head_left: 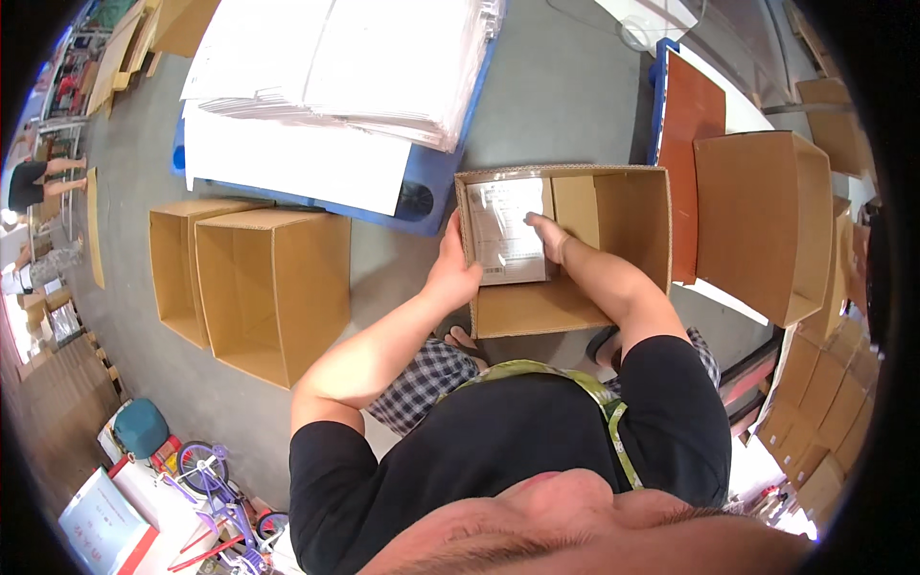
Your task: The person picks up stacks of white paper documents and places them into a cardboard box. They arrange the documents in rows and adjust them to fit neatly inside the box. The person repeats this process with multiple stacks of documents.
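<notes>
An open cardboard box (632, 206) stands in front of me with its mouth facing up. Against its left wall lies a flat white packet of printed sheets (503, 230), which has a shiny, plastic-like surface. My left hand (452, 266) is closed on the box's left wall, its fingers along the outside and its thumb side at the rim. Inside the box, my right hand (552, 240) grips the packet's right edge, with a digit over the top. The rest of its fingers are partly hidden. A brown cardboard piece (576, 206) shows beside the packet.
Large stacks of white sheets (335, 57) rest on a blue pallet (436, 196) ahead. Two open boxes (311, 287) stand at left, another box (747, 211) at right near a reddish-brown board (688, 144). A purple bicycle (216, 498) is at lower left. Another person's legs (65, 175) show far left.
</notes>
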{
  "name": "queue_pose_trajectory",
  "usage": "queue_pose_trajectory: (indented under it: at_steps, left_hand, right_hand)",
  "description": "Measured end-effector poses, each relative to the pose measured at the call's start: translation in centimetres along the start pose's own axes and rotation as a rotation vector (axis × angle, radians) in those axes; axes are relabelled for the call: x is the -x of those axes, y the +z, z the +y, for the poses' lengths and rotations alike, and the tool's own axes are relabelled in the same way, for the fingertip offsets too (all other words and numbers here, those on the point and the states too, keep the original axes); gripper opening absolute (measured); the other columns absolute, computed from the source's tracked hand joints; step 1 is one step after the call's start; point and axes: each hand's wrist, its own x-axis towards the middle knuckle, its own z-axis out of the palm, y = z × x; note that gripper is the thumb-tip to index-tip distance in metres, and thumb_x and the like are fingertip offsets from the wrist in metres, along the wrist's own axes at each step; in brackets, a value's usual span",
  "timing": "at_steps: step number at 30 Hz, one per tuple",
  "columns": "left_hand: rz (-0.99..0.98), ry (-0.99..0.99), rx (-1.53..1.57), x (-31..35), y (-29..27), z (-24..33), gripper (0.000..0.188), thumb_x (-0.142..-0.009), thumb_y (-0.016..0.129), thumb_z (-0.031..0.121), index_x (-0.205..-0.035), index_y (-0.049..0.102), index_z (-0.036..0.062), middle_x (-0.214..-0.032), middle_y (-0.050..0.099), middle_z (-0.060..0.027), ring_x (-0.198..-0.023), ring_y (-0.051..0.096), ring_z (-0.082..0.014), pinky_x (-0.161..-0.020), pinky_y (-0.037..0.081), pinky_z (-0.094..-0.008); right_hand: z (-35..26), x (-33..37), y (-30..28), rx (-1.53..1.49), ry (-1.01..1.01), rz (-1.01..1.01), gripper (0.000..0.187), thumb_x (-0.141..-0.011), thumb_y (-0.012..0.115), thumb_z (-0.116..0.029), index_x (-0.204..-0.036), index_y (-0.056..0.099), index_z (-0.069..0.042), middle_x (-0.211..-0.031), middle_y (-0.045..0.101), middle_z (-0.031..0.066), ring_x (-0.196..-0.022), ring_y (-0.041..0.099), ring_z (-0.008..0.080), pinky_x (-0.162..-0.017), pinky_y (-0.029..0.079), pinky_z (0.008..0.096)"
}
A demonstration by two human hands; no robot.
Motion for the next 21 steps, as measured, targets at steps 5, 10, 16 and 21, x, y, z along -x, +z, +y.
queue_pose_trajectory:
  at_steps: [5,10,16,21]
  left_hand:
    - [0.016,0.002,-0.053,0.7,-0.6,0.3,0.090,-0.079,0.055,0.007,-0.148,-0.002,0.0020,-0.150,0.019,-0.0267,-0.140,0.024,-0.0375,-0.114,0.024,-0.0390]
    - [-0.004,0.015,0.017,0.6,-1.9,0.3,0.099,-0.085,0.065,0.025,-0.147,-0.006,-0.0030,-0.152,0.010,-0.0292,-0.142,0.019,-0.0371,-0.114,0.022,-0.0371]
    - [0.285,0.175,0.398,-0.2,-4.6,2.5,0.082,-0.093,0.057,0.020,-0.150,0.000,0.0051,-0.154,0.010,-0.0251,-0.143,0.015,-0.0380,-0.111,0.024,-0.0496]
    - [0.324,0.098,1.287,-5.5,-8.9,8.0,0.070,-0.095,0.048,0.033,-0.149,0.013,0.0043,-0.153,0.019,-0.0191,-0.141,0.021,-0.0318,-0.114,0.019,-0.0477]
  right_hand:
    - [-0.2,0.7,0.1,0.134,-0.089,-0.009,0.066,-0.088,0.053,-0.038,-0.139,0.038,0.001,-0.143,0.042,0.0171,-0.130,0.040,0.0287,-0.109,0.029,0.0379]
    - [-3.2,4.7,-1.3,0.288,-0.078,0.131,0.036,-0.092,0.053,-0.025,-0.117,0.056,0.001,-0.110,0.064,0.0138,-0.104,0.059,0.0206,-0.087,0.047,0.0336]
    - [-15.9,21.3,9.9,0.344,-0.583,-0.285,0.041,-0.093,0.058,-0.027,-0.124,0.051,-0.001,-0.106,0.066,0.0102,-0.097,0.063,0.0173,-0.079,0.051,0.0310]
    - [-24.0,17.4,18.5,0.061,-0.566,-0.144,0.056,-0.094,0.055,-0.033,-0.135,0.038,0.000,-0.136,0.045,0.0177,-0.128,0.041,0.0286,-0.104,0.038,0.0434]
